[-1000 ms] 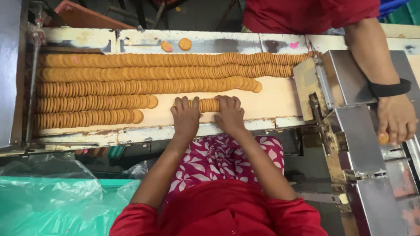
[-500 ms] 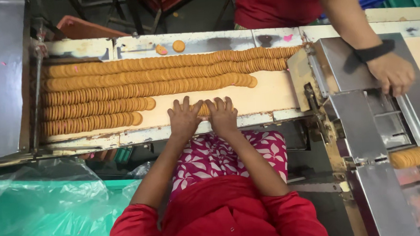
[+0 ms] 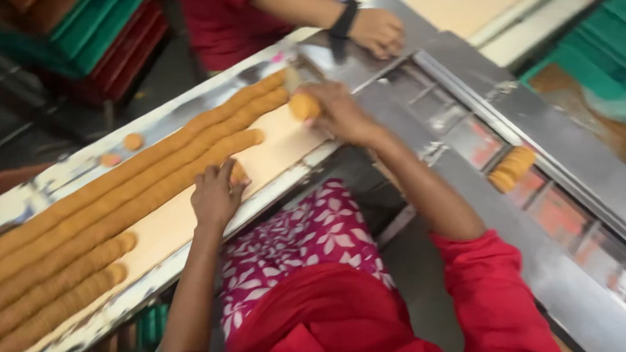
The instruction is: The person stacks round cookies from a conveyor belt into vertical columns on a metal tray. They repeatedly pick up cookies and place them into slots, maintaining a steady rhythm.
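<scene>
Long rows of round golden biscuits [image 3: 117, 198] lie on a cream conveyor belt [image 3: 283, 138]. My left hand [image 3: 215, 194] rests on the belt, fingers curled around a short stack of biscuits [image 3: 238, 173] at the end of a row. My right hand [image 3: 335, 112] is further right at the belt's end, closed on another stack of biscuits [image 3: 303, 106]. Red sleeves and a pink flowered cloth cover my arms and lap.
A steel channel [image 3: 560, 186] runs to the right with a biscuit stack [image 3: 511, 169] lying in it. A co-worker's hand [image 3: 377, 32] with a black wristband rests on the steel plate across the belt. Two loose biscuits [image 3: 122, 149] sit on the far rim. Green and red crates stand behind.
My hands have parted: the right one has carried a stack of biscuits right to the belt's end, the left stays by the row. The view has tilted and swung right.
</scene>
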